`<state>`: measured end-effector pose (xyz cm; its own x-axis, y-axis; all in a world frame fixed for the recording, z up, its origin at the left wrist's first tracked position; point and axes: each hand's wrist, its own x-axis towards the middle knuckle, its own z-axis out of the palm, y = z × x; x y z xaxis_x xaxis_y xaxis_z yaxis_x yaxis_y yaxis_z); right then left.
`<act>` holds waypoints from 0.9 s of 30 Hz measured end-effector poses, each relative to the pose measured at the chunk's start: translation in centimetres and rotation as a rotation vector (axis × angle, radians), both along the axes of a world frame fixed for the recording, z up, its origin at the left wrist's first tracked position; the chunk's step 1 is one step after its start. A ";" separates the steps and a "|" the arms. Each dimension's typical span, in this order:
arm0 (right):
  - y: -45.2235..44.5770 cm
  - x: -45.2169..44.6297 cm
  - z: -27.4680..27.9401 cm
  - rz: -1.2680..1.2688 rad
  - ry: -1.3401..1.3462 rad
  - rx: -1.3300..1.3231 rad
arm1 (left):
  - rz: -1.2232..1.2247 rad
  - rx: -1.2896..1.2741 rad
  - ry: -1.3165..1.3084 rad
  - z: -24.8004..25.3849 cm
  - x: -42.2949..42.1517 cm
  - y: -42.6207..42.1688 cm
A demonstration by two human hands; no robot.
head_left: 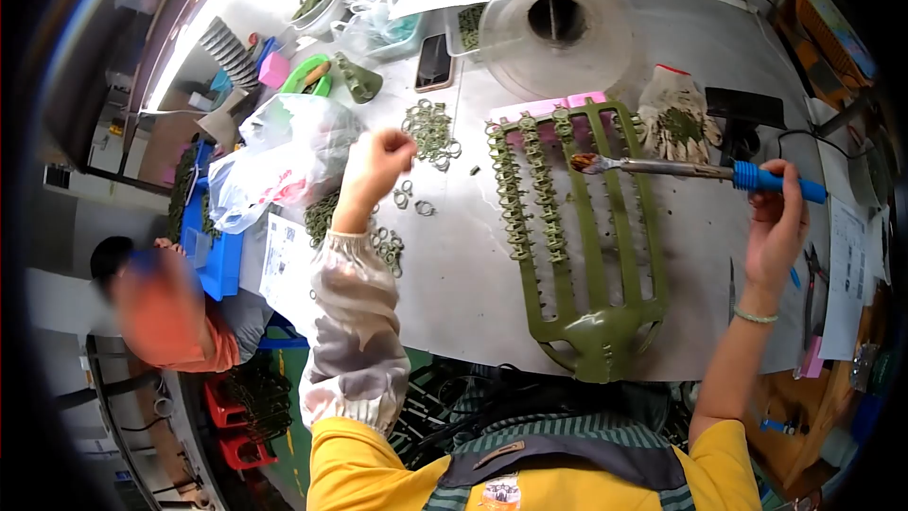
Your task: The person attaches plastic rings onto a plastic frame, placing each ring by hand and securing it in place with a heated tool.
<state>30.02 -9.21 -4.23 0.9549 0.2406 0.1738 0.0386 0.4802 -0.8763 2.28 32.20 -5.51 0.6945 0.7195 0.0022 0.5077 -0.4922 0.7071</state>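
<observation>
Yellow shirt (378, 464), bottom centre | your right hand (777, 232) pinches brush (662, 168), centre-right; end-grip tilting could drop its tip onto rack (594, 265), centre, dislodging clips (544, 191) | left hand (374, 166), upper left, curled closed; contents can't tell

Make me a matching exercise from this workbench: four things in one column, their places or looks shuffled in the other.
Things
1. Phone
2. Blue-handled tool
3. Glove
4. Flat rack

Places or looks
A. In the right hand
B. Green, with small green parts along some bars
C. Dark screen facing up
D. Off-white, stained dark green

Pairs: 1-C, 2-A, 3-D, 4-B
</observation>
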 end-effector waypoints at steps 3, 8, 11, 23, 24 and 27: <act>-0.5 0.0 0.0 0.013 -0.012 -0.017 | 0.154 -0.111 0.345 -0.5 -3.0 -3.1; -0.6 -0.9 0.7 -0.003 -0.036 -0.049 | -0.257 0.485 0.189 -2.3 -4.9 -6.0; -0.5 -1.2 0.8 -0.006 -0.034 -0.062 | -0.345 0.452 0.184 -3.2 -5.1 -6.5; -0.3 -1.2 0.9 0.000 -0.042 -0.060 | -0.118 -0.123 -0.332 3.0 1.1 -10.6; -0.2 -1.0 0.8 0.014 -0.048 -0.048 | -0.206 -0.109 -0.358 3.9 2.6 -11.8; 0.1 -0.5 0.1 0.032 -0.045 -0.048 | -0.335 -0.087 -0.325 4.7 6.6 -14.2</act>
